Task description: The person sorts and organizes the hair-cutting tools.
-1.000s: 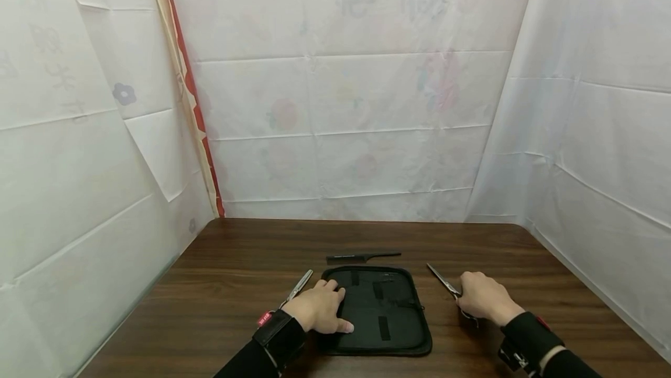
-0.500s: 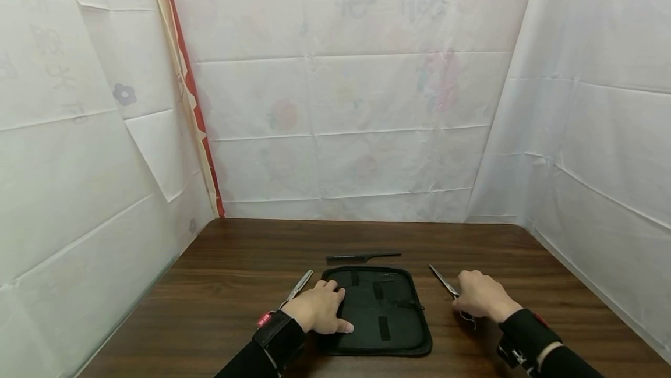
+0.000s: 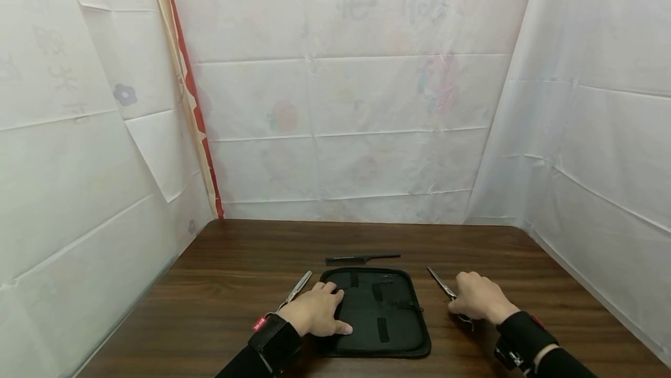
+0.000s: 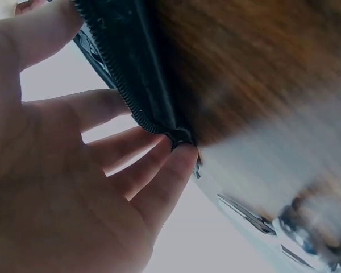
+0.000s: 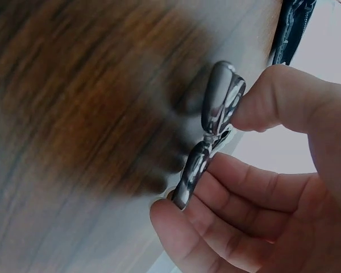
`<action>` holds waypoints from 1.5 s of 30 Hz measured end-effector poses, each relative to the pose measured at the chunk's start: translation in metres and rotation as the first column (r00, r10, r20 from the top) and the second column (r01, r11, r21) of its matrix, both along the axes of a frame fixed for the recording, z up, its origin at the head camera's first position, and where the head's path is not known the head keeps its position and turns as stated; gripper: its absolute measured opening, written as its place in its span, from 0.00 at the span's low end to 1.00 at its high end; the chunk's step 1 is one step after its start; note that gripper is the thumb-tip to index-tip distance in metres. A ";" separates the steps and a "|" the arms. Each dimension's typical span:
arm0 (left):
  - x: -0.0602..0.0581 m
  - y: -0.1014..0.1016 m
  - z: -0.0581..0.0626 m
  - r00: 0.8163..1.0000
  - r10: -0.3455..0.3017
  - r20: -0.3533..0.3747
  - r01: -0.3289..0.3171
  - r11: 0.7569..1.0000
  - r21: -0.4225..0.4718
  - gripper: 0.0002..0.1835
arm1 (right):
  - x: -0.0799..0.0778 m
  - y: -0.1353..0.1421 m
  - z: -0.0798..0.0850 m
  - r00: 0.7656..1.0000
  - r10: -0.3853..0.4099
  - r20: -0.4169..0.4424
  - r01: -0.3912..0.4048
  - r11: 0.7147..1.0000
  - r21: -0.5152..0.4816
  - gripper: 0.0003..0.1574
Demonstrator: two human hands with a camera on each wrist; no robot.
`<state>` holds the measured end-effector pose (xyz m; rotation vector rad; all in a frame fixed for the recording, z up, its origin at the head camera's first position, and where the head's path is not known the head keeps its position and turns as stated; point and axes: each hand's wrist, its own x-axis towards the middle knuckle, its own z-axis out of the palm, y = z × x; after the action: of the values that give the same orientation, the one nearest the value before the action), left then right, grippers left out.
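A flat black zip case [image 3: 385, 308] lies on the table, with dark straps across its inner face. My left hand [image 3: 314, 309] rests on the case's left side, fingers extended; the left wrist view shows fingertips touching its zipped edge [image 4: 122, 85]. To the right of the case, my right hand [image 3: 479, 296] holds a pair of metal scissors [image 3: 441, 282] by the handles, blades pointing away and leftward. In the right wrist view the scissors' handles [image 5: 216, 99] sit between thumb and fingers. Another pair of scissors [image 3: 300, 286] lies beside my left hand, its handles hidden in the head view.
A black tail comb [image 3: 362, 260] lies just beyond the case. The brown wooden table [image 3: 251, 244] is enclosed by white printed sheets [image 3: 335, 104] at the back and both sides.
My right hand has shifted slightly left with the scissors, and their handles have swung a little toward the case. The left hand stays on the case.
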<state>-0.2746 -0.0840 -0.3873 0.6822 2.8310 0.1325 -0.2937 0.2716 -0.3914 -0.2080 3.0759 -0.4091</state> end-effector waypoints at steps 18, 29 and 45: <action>0.000 -0.005 -0.002 1.000 0.028 -0.007 -0.027 0.992 0.127 0.42 | 0.000 -0.005 -0.004 1.000 -0.019 0.018 0.020 0.995 -0.094 0.24; 0.004 -0.010 -0.003 1.000 0.018 -0.005 -0.017 0.986 0.169 0.39 | 0.001 -0.010 0.000 1.000 0.018 0.008 -0.016 0.980 -0.199 0.28; 0.004 -0.011 -0.007 1.000 0.014 0.002 -0.015 0.981 0.191 0.38 | 0.009 -0.021 0.005 0.980 0.188 -0.071 -0.201 0.931 -0.304 0.10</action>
<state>-0.2705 -0.0950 -0.3940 0.6995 2.8477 0.4121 -0.2850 0.2502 -0.3868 -0.5303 2.9719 -0.8851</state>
